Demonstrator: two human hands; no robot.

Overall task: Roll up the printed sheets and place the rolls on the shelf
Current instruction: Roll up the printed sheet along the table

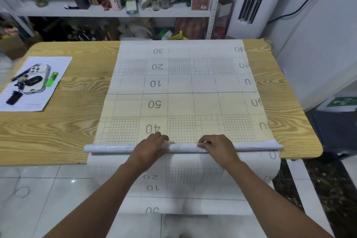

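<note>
- I see my left hand (150, 145) on the roll (110, 149), fingers curled over its top and gripping it
- My right hand (216, 146) sits just beside the left on the same roll, fingers bent down and pinching the paper; a short bare stretch of roll shows between the two hands
- The roll lies crosswise under both hands, running out well past the left hand on one side and past the right hand on the other, close to the near edge of the table (58, 121)
- Beyond my fingertips the printed sheet (183, 92) lies flat on the table, marked with grid squares and upside-down numbers; the 40 sits just ahead of the left hand
- Under my wrists a printed stretch hangs over the table's near edge; I can't tell from here whether it is part of the same sheet or a second one
- Far out to the left of my left hand a white paper (58, 65) lies on the table with a phone (36, 75) and a green lighter (52, 79) on it
- Straight ahead, past the far end of the sheet, stands the shelf (108, 12), crowded with jars, boxes and bags
</note>
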